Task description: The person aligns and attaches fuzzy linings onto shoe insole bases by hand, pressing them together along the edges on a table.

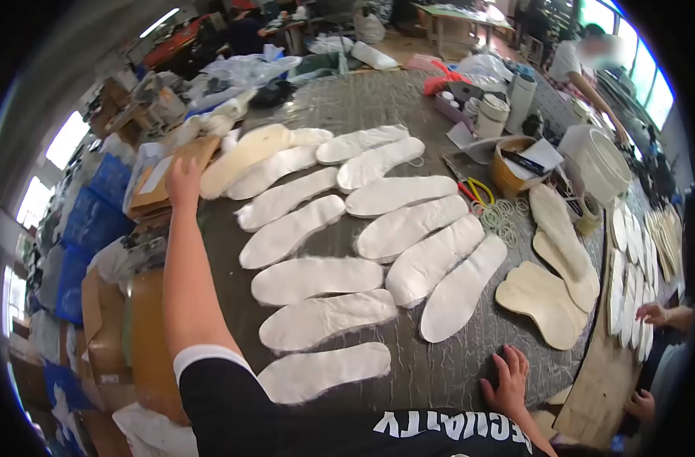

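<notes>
Hands apart: left (183, 181) reaching to ten o'clock by cardboard (196, 161), grip unclear | right (507, 377) lying open, half past four | insoles (317, 281) covering mid-table | forearm (193, 266) risking nudging them by sweeping low

Left arm (199, 282): one, bare below the upper arm, reaching from near to far left, elbow nearly straight. Left hand (183, 183): at the far end, back showing, finger detail slightly blurred. Right forearm (536, 433): one, short visible length, near right. Right hand (509, 381): near right, back up, fingers parted and lightly bent, thumb leftward.
</notes>
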`<state>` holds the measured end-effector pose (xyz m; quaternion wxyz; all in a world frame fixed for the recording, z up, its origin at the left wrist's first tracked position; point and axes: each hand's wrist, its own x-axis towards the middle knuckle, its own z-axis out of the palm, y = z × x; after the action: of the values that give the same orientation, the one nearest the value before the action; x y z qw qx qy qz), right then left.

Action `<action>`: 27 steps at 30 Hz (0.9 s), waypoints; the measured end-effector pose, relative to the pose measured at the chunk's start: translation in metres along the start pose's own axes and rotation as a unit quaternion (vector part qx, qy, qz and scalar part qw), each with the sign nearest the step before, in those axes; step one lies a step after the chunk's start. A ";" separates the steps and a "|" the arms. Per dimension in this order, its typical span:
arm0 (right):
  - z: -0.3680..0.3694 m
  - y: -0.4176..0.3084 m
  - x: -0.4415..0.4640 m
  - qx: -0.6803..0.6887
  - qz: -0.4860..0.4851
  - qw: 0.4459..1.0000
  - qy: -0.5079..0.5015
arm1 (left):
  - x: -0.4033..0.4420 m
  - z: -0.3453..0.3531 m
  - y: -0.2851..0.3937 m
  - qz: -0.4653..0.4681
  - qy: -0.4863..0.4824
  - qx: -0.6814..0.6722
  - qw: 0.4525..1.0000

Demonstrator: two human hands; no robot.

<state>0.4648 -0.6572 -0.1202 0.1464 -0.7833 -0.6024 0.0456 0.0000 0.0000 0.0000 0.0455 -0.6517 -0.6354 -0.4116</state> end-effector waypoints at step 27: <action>-0.015 0.026 0.001 0.317 0.080 0.935 0.137 | -0.404 -0.021 0.287 0.521 -0.477 -0.057 0.705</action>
<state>0.4929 -0.6647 -0.1130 0.4639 -0.7406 -0.4660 0.1380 0.2981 -0.3857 -0.0934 -0.0933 -0.9899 -0.1066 0.0078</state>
